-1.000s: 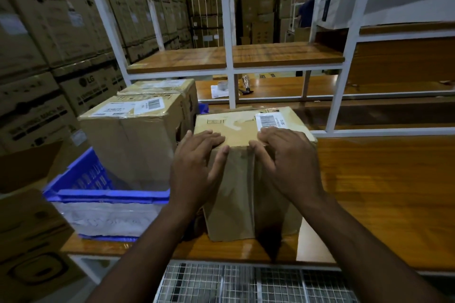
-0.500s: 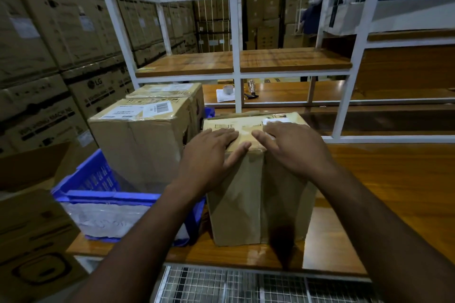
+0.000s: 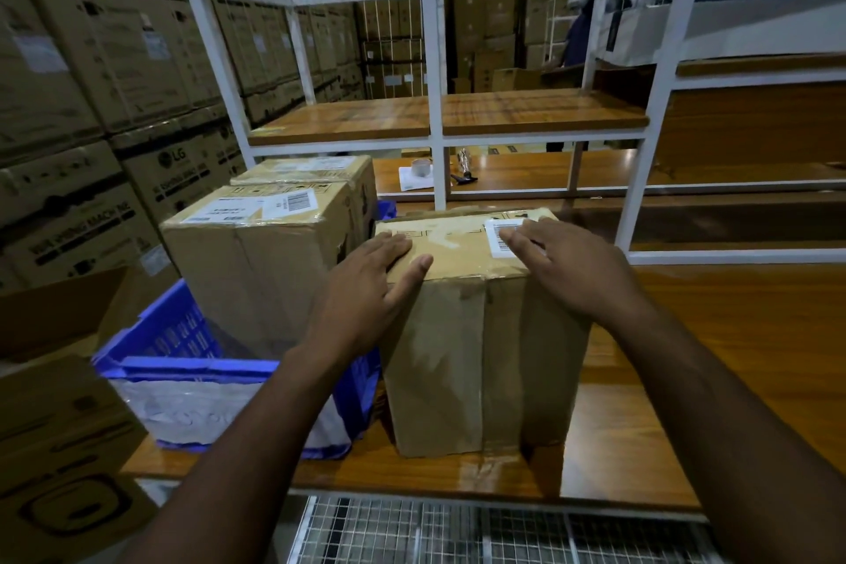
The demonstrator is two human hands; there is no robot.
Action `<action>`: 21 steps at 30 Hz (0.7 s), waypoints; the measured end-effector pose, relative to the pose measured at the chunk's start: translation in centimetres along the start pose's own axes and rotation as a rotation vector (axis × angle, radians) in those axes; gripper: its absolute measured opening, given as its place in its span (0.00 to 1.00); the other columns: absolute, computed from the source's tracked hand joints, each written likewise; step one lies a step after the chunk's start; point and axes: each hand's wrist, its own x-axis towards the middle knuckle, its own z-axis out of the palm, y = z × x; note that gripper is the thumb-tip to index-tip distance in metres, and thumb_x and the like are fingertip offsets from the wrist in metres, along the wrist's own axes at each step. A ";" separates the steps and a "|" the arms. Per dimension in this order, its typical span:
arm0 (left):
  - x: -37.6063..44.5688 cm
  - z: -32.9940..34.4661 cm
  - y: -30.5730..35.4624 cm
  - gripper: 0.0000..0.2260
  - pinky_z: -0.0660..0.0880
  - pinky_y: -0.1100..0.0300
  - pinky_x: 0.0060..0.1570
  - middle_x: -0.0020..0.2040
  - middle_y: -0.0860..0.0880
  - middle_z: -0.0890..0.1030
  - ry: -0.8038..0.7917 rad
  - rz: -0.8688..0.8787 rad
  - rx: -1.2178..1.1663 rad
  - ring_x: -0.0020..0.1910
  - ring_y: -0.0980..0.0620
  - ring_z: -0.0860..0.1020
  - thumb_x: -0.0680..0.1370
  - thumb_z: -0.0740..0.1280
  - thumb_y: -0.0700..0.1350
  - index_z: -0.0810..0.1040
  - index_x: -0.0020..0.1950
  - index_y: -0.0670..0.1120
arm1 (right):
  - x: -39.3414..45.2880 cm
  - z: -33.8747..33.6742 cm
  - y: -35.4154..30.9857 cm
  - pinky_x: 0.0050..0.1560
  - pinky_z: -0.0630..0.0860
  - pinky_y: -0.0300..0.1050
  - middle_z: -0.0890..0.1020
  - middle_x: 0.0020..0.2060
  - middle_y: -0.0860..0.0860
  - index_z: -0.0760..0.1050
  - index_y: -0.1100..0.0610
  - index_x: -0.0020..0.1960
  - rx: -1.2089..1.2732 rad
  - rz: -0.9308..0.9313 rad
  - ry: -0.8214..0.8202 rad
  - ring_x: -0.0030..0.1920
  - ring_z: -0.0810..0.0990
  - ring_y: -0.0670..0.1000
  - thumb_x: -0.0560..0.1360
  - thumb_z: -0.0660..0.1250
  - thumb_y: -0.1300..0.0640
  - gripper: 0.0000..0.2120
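Head view: your cardboard box [image 3: 480, 357] stands upright on the tabletop [image 3: 732, 334], close to the near edge. Your left hand [image 3: 366, 289] lies flat on the box's top at the near-left corner, with the fingers straight and close together and the thumb splayed along the top front edge; it grips nothing. Your right hand [image 3: 572, 270] lies flat on the right side of the box's top, fingers straight and slightly fanned, with no curl or pinch. Its fingertips cover part of the barcode label [image 3: 496, 238] at the box's far-right top. Clear tape runs down the box's front face. Just left of the box sits a blue crate [image 3: 183, 362]; I can't tell if the two touch. A labelled front carton [image 3: 256, 270] stands in the crate, left of the box, with a rear carton [image 3: 311, 169] behind it. Behind the box is a white rack frame [image 3: 437, 60] with wooden shelves, and a tape roll [image 3: 420, 167] sits on white paper beyond that. Well left of the box is a wall of stacked LG cartons [image 3: 91, 60]. Below the box, past the tabletop edge, is wire mesh [image 3: 458, 531].
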 end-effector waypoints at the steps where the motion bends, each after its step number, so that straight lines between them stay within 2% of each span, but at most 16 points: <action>1: -0.3 0.2 -0.1 0.33 0.65 0.53 0.72 0.77 0.50 0.69 0.025 -0.008 -0.051 0.75 0.55 0.65 0.78 0.51 0.67 0.71 0.76 0.50 | -0.4 0.2 0.2 0.57 0.73 0.53 0.79 0.63 0.48 0.76 0.48 0.67 0.067 -0.006 0.047 0.62 0.76 0.51 0.79 0.45 0.32 0.32; 3: -1.4 1.0 -0.6 0.34 0.68 0.55 0.67 0.78 0.54 0.65 0.087 -0.049 -0.211 0.73 0.61 0.63 0.77 0.52 0.69 0.65 0.79 0.52 | -1.7 1.0 0.9 0.53 0.73 0.46 0.79 0.62 0.47 0.75 0.49 0.67 0.299 0.003 0.189 0.61 0.76 0.47 0.81 0.49 0.35 0.27; 5: -3.1 2.2 -1.4 0.35 0.68 0.62 0.60 0.77 0.59 0.64 0.106 -0.117 -0.411 0.70 0.64 0.64 0.76 0.53 0.72 0.59 0.80 0.59 | -3.9 2.1 1.6 0.48 0.73 0.40 0.74 0.62 0.37 0.68 0.43 0.72 0.588 0.123 0.290 0.57 0.73 0.35 0.81 0.53 0.35 0.24; 7: -5.4 4.3 -2.3 0.35 0.72 0.66 0.56 0.72 0.61 0.71 0.042 -0.202 -0.588 0.67 0.64 0.72 0.74 0.56 0.75 0.63 0.77 0.61 | -6.5 4.1 2.3 0.43 0.72 0.36 0.74 0.56 0.26 0.65 0.30 0.67 0.799 0.254 0.279 0.51 0.75 0.30 0.77 0.53 0.29 0.19; 8: -6.7 5.6 -2.8 0.35 0.75 0.66 0.55 0.68 0.60 0.76 -0.010 -0.251 -0.628 0.64 0.61 0.76 0.72 0.58 0.77 0.67 0.74 0.60 | -7.9 5.4 2.7 0.41 0.72 0.36 0.77 0.51 0.26 0.66 0.28 0.62 0.845 0.299 0.247 0.50 0.77 0.30 0.75 0.52 0.26 0.17; 9: -7.9 6.9 -3.4 0.35 0.76 0.67 0.54 0.64 0.59 0.79 -0.067 -0.296 -0.638 0.62 0.60 0.78 0.71 0.59 0.77 0.69 0.71 0.59 | -9.2 6.9 3.1 0.39 0.73 0.34 0.79 0.49 0.27 0.67 0.28 0.58 0.862 0.333 0.203 0.49 0.79 0.32 0.74 0.52 0.24 0.18; 11: -10.1 9.5 -4.4 0.29 0.76 0.68 0.54 0.64 0.58 0.78 -0.171 -0.376 -0.615 0.62 0.59 0.78 0.73 0.61 0.74 0.68 0.69 0.61 | -11.5 9.7 4.0 0.38 0.77 0.33 0.81 0.49 0.30 0.69 0.30 0.59 0.882 0.378 0.089 0.50 0.81 0.36 0.74 0.55 0.27 0.16; 13: -11.8 11.6 -5.3 0.25 0.74 0.61 0.62 0.67 0.56 0.77 -0.221 -0.420 -0.571 0.65 0.57 0.76 0.77 0.63 0.67 0.65 0.71 0.60 | -13.1 11.8 5.0 0.47 0.78 0.37 0.82 0.56 0.37 0.69 0.37 0.63 0.895 0.401 -0.042 0.52 0.81 0.39 0.74 0.60 0.32 0.20; 15: -12.6 12.6 -5.7 0.25 0.72 0.56 0.67 0.68 0.54 0.77 -0.205 -0.425 -0.524 0.67 0.56 0.75 0.79 0.64 0.61 0.67 0.74 0.54 | -13.8 12.8 5.6 0.52 0.78 0.41 0.80 0.59 0.42 0.67 0.42 0.65 0.857 0.417 -0.115 0.54 0.79 0.38 0.73 0.63 0.34 0.24; 17: -12.8 12.7 -5.5 0.24 0.73 0.55 0.67 0.67 0.54 0.78 -0.166 -0.434 -0.541 0.66 0.57 0.76 0.79 0.65 0.59 0.68 0.73 0.53 | -13.9 12.6 5.9 0.52 0.78 0.41 0.80 0.58 0.41 0.66 0.42 0.66 0.821 0.409 -0.110 0.55 0.78 0.37 0.71 0.64 0.34 0.26; 21: -12.7 11.6 -4.4 0.21 0.77 0.57 0.61 0.64 0.57 0.80 -0.071 -0.421 -0.622 0.64 0.58 0.78 0.80 0.65 0.58 0.70 0.71 0.56 | -13.4 10.2 5.5 0.48 0.80 0.44 0.77 0.54 0.32 0.66 0.41 0.68 0.808 0.357 -0.064 0.55 0.78 0.40 0.71 0.64 0.33 0.28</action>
